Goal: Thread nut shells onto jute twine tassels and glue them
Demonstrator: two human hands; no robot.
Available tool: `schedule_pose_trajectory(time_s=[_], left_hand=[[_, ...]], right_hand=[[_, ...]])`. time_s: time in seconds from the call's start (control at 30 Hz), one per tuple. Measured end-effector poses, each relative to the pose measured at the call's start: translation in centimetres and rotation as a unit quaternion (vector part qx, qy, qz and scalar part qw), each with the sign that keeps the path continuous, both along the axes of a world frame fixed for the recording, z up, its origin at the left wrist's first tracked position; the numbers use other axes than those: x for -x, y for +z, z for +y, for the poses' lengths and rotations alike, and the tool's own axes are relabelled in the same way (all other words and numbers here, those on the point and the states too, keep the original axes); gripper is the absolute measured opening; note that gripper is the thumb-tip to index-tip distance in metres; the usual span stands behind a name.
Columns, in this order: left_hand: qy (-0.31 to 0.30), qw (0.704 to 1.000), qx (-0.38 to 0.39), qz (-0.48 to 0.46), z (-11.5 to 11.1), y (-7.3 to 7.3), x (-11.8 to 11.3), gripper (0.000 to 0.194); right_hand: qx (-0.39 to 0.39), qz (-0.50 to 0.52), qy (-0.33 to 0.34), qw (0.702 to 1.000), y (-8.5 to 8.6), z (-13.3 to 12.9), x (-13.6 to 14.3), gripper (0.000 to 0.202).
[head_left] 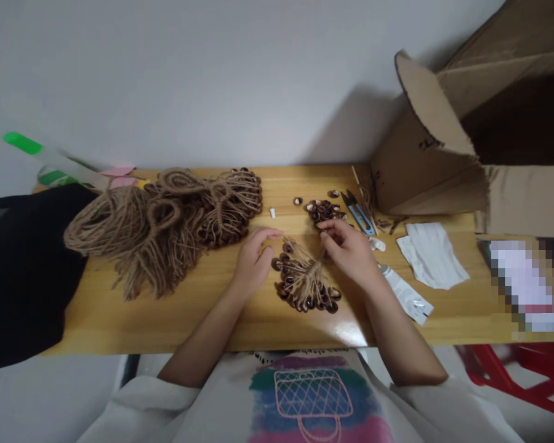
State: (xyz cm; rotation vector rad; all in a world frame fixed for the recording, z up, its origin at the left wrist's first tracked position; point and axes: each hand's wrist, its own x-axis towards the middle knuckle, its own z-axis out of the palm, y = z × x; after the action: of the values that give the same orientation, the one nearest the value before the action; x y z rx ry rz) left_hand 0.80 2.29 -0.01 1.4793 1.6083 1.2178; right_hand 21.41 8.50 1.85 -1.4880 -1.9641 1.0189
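Note:
A bundle of thin twine strands [310, 277] lies on the table between my hands, dark brown glossy shell pieces [310, 303] hanging from its ends. My left hand [256, 258] is left of the bundle, its index finger stretched toward the upper strands and its thumb apart; nothing shows in it. My right hand [348, 249] is above the bundle's right side, thumb and index finger nearly together. What they pinch, if anything, is too small to make out. Just beyond its fingertips sits a pile of loose shell pieces [325, 210].
Finished-looking twine bundles [228, 206] and a twine coil [111, 224] lie left, beside black cloth [28, 271]. Blue-handled thread snips [361, 213], a white tube [409, 295] and white tissue [434, 255] lie right. A large open cardboard box [425, 166] stands at the back right.

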Motion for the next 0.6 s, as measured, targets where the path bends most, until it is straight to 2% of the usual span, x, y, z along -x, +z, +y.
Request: schedule_pose_trajectory(time_s=[0.43, 0.6], left_hand=[[0.005, 1.0, 0.013, 0.001, -0.23, 0.35, -0.01, 0.033], [0.002, 0.999, 0.038, -0.032, -0.15, 0.35, -0.17, 0.033]], right_hand=[[-0.029, -0.016, 0.023, 0.999, -0.2, -0.31, 0.3, 0.028], [-0.048, -0.025, 0.013, 0.998, 0.08, -0.38, 0.24, 0.029]])
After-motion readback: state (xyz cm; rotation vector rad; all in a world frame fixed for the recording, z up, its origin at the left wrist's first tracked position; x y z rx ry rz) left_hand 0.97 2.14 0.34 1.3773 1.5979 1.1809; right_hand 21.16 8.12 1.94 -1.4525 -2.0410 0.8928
